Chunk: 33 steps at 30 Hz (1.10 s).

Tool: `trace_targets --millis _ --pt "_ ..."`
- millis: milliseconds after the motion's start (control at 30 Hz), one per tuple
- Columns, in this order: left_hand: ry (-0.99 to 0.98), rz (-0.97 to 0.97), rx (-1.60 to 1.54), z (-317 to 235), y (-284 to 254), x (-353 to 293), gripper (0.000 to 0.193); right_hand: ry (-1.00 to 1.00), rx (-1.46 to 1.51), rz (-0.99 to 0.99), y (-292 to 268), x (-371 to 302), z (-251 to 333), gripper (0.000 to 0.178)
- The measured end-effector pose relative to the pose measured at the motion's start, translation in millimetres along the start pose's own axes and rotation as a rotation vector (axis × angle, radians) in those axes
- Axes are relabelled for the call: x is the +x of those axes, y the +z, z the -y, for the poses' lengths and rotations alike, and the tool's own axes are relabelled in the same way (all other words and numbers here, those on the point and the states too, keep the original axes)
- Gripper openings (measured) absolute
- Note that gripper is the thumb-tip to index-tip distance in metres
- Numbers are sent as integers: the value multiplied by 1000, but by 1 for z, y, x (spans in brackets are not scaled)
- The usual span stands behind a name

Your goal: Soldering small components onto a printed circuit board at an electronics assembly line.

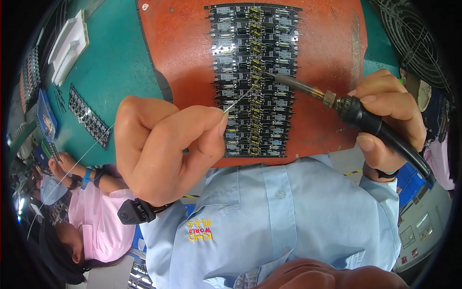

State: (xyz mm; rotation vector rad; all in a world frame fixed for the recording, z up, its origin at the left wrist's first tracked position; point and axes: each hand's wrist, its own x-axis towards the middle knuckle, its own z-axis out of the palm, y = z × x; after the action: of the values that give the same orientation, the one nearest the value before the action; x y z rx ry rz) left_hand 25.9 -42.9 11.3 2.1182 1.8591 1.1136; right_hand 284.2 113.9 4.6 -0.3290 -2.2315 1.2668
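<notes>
A panel of black circuit boards [226, 58], joined in rows with a line of yellow parts down the middle, lies on a red mat [187, 53]. My left hand [168, 144] pinches a thin solder wire [236, 102] between thumb and forefinger; its end reaches the middle column of parts. The wire trails off to the left behind the hand. My right hand [392, 113] grips the black handle of a soldering iron [353, 111]. The iron's tip points left and meets the panel near the wire's end; whether it touches the joint is too small to tell.
A green table [115, 48] lies under the mat. At the left are a white tray [70, 48], a smaller board strip [89, 115] and a blue box [46, 115]. A co-worker in pink [101, 212] sits there. A round fan guard [414, 38] stands at upper right.
</notes>
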Motion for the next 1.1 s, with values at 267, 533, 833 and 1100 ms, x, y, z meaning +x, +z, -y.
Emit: trace_targets --millis 267,533,833,1100 --pt "-99 4 -1 -6 2 0 22 -4 -7 18 0 2 -1 42" --pt "-100 46 -11 -3 5 4 13 -5 -19 29 -2 1 0 41" --pt "62 258 145 8 14 8 11 -8 -25 40 -2 4 1 41" --pt "65 276 189 7 14 14 12 5 -44 2 -3 1 2 41"
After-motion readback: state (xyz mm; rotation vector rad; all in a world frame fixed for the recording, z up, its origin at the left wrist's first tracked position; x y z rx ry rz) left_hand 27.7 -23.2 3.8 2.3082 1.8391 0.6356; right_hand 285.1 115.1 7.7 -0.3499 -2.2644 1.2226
